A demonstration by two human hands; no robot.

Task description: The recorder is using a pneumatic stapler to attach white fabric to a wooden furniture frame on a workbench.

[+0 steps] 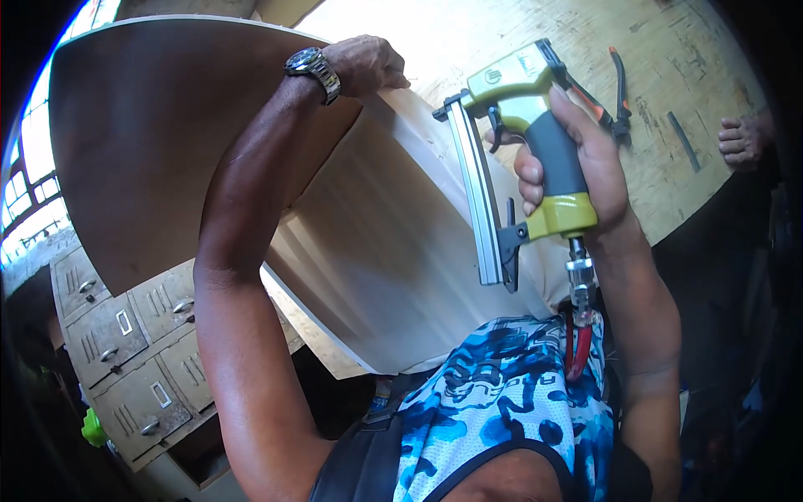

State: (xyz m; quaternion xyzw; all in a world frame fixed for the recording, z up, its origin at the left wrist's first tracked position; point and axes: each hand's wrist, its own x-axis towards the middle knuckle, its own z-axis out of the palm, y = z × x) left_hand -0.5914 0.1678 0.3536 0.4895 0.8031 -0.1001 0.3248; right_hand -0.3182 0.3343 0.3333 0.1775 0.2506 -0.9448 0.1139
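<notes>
My right hand (590, 155) is wrapped round the dark grip of a yellow-green pneumatic staple gun (559, 216), its silver magazine upright on the left side. A metal coupling (580, 272) and a red air hose (577, 356) hang from the gun's base. My left hand (364, 67), with a metal watch (313, 69) on the wrist, is closed at the top edge of a pale, cream-covered panel (393, 226). Its fingertips are partly hidden. A large brown panel (167, 125) with a white rim joins the pale one on the left, behind my forearm. The staple gun is apart from the panels.
Beyond the panels is a worn plywood table (669, 50). Pliers with orange-and-black handles (621, 92) and a thin dark strip (683, 142) lie on it. Another person's hand (743, 140) rests at its right edge. Grey metal lockers (125, 335) stand at lower left.
</notes>
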